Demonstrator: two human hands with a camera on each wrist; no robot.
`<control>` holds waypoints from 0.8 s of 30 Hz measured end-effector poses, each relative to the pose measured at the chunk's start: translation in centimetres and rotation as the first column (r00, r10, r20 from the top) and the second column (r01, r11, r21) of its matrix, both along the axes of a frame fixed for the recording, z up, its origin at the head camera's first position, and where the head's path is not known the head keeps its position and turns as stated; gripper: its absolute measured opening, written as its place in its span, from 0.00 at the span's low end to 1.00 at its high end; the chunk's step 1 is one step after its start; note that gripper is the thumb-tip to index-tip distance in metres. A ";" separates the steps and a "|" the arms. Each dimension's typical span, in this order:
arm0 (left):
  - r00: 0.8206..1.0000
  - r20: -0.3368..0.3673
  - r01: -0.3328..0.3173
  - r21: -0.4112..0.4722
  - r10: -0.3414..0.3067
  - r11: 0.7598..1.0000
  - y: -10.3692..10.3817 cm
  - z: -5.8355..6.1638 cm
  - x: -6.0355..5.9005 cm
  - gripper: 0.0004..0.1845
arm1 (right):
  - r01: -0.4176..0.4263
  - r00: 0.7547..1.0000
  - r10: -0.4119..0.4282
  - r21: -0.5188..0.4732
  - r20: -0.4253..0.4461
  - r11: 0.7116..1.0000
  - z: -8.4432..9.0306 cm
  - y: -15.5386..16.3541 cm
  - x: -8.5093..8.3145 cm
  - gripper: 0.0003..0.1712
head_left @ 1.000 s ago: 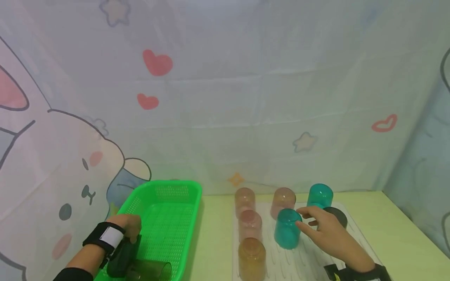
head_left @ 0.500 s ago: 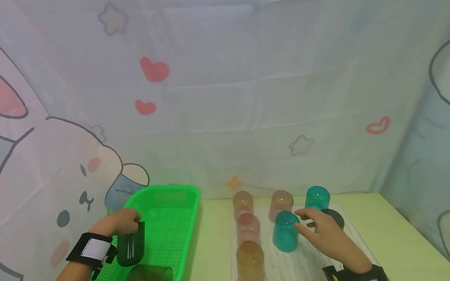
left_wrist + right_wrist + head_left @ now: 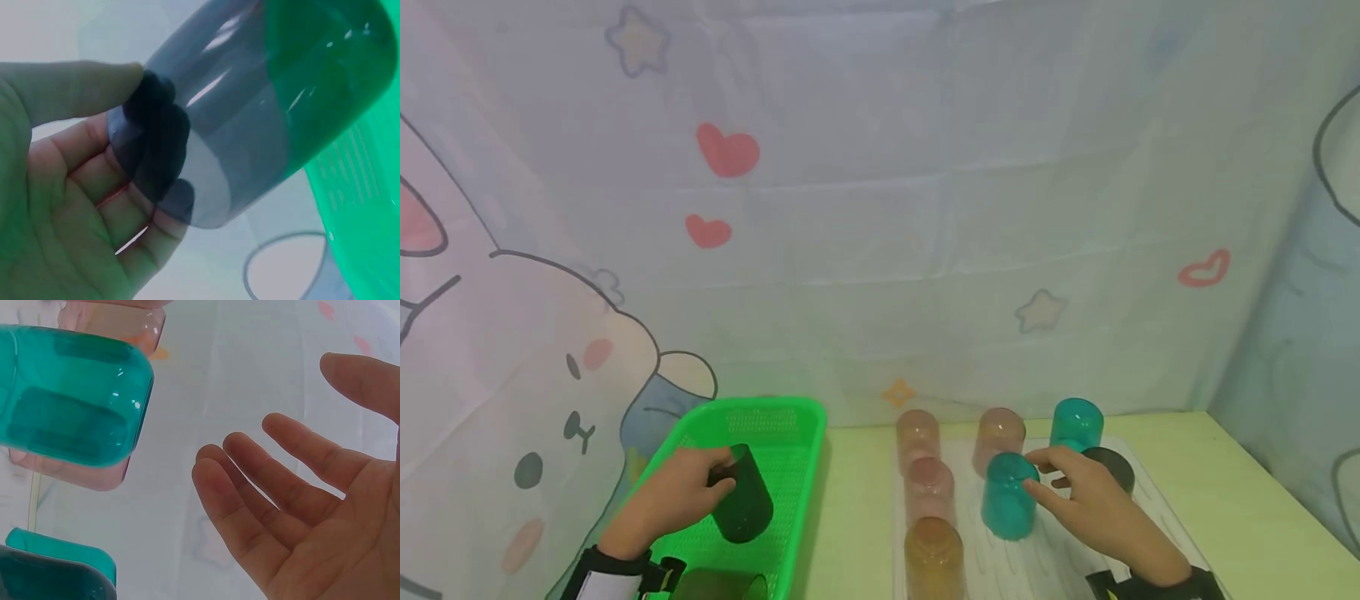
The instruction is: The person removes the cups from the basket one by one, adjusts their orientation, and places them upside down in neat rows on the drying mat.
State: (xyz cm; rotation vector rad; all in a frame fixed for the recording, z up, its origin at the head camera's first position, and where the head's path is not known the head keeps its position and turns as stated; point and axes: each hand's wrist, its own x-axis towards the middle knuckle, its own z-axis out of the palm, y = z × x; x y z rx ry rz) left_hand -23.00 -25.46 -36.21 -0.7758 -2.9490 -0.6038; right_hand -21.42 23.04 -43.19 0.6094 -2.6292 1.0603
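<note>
While held over the green basket (image 3: 790,417), dark cup (image 3: 743,505) seen in head view gripped by left hand (image 3: 673,498), fingers curled round its upper end, cup tilted and clear of the basket floor. Second dark cup (image 3: 722,586) lying on its side at the basket's near end. Right hand (image 3: 1086,500) resting beside near teal cup (image 3: 1006,496) on white ribbed mat (image 3: 1060,558), fingertips touching or all but touching its wall, not closed round it. Other upturned cups on the mat: pink, amber, far teal cup (image 3: 1077,422) and a black one partly hidden behind the hand.

From left wrist view, dark cup (image 3: 237,119) confirmed clamped between thumb and fingers (image 3: 87,181), fingers reaching into the open mouth; basket rim (image 3: 369,206) just beside.

From right wrist view, right hand (image 3: 312,525) open, fingers (image 3: 250,487) spread and straight, near teal cup (image 3: 69,400) a short gap away, nothing held.

Advised, as a judgement: keep grip on the rim firm, smooth wall likely slippery; lift well clear of the lying cup; close right fingers fully round the teal cup before raising, avoiding knocks to close neighbours.
</note>
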 end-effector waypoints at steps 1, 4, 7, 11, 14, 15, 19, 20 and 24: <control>1.000 -0.019 -0.006 0.012 0.007 1.000 0.4 0.0 0.2 0.11 | -0.003 1.000 0.003 0.000 0.001 1.000 0.0 0.0 0.0 0.20; 0.998 -0.055 -0.036 0.045 0.038 0.998 1.8 0.0 0.7 0.07 | -0.007 1.000 0.007 -0.004 0.007 1.000 0.2 0.1 0.0 0.20; 0.994 -0.083 -0.062 0.061 0.067 0.996 3.2 -0.1 1.0 0.04 | -0.012 1.000 0.012 -0.004 0.011 1.000 0.2 0.2 0.1 0.20; 0.984 -0.136 -0.098 0.098 0.111 0.990 5.2 -0.2 1.6 0.09 | -0.008 1.000 0.008 -0.010 0.009 1.000 -0.1 0.3 0.4 0.19; 0.972 -0.182 -0.110 0.189 0.145 0.976 6.8 -0.6 2.0 0.10 | -0.009 1.000 0.010 -0.012 0.008 1.000 -0.1 0.4 0.5 0.19; 0.968 -0.197 -0.113 0.225 0.159 0.968 7.4 -0.8 2.1 0.10 | -0.011 1.000 0.011 -0.009 0.007 1.000 -0.1 0.4 0.5 0.19; 0.950 -0.256 -0.077 0.357 0.177 0.931 9.5 -1.5 2.1 0.11 | -0.010 1.000 0.010 -0.014 -0.002 1.000 0.0 0.4 0.4 0.20; 0.947 -0.266 -0.070 0.379 0.182 0.923 10.1 -1.7 2.1 0.11 | -0.008 1.000 0.008 -0.019 -0.003 1.000 0.0 0.4 0.3 0.20; 0.937 -0.298 -0.032 0.451 0.184 0.892 12.2 -2.5 1.9 0.11 | -0.005 1.000 0.005 -0.058 0.000 0.998 -0.1 0.0 0.3 0.22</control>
